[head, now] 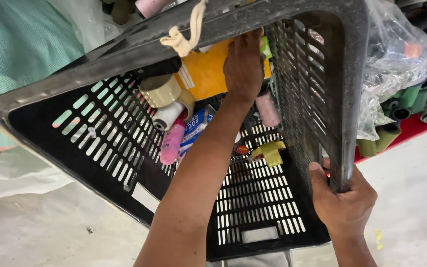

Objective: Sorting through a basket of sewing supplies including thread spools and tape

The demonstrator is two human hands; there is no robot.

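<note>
A black slotted plastic basket (100,143) is tilted with its opening toward me. My left hand (243,64) reaches deep inside it, fingers curled over the top of an orange packet (206,74) lying against the far wall. My right hand (344,198) grips the basket's near right corner post. Loose in the basket lie a roll of clear tape (161,91), a white thread spool (166,116), a pink spool (172,143), a blue box (196,126), a pale pink spool (268,109) and a yellow piece (271,151).
A knotted cream cord (179,39) hangs on the basket's far rim. To the right, a clear plastic bag (396,54) and several green thread cones (411,99) rest on a red tray (421,126). Green fabric (21,49) lies at left on a pale floor (416,168).
</note>
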